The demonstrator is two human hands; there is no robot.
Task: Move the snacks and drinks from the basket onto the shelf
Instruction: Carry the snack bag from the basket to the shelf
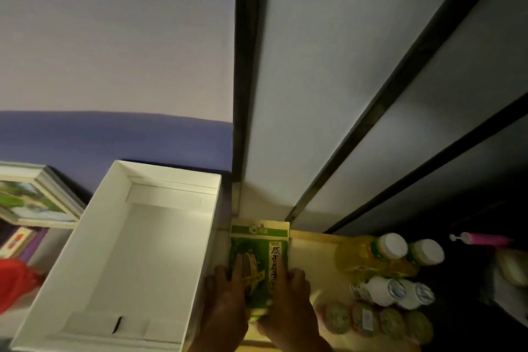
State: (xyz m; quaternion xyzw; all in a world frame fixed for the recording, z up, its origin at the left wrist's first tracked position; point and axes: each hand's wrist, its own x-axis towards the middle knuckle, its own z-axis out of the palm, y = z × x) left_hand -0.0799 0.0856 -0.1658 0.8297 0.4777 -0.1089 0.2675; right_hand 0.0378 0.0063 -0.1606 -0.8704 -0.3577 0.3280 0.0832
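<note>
Dim light covers the pale wooden shelf board (317, 251) ahead of me, with dark metal shelf rails (245, 66) rising against a grey wall. I see my left hand (225, 303) and right hand (288, 303) both pressed flat around a green sunflower-seed packet (258, 257) standing on the board, fingers partly closed on its lower sides. Its label carries Chinese characters; I read only "原" clearly. Just left sits an empty white cardboard box (85, 280), its wall close beside my left hand. Right of the packet stand two yellow drink bottles with white caps (383, 254), two small white bottles (394, 291) nearer, and a row of round foil-lidded cups (371, 320) nearest. Far left leans a framed picture (34, 194).
</note>
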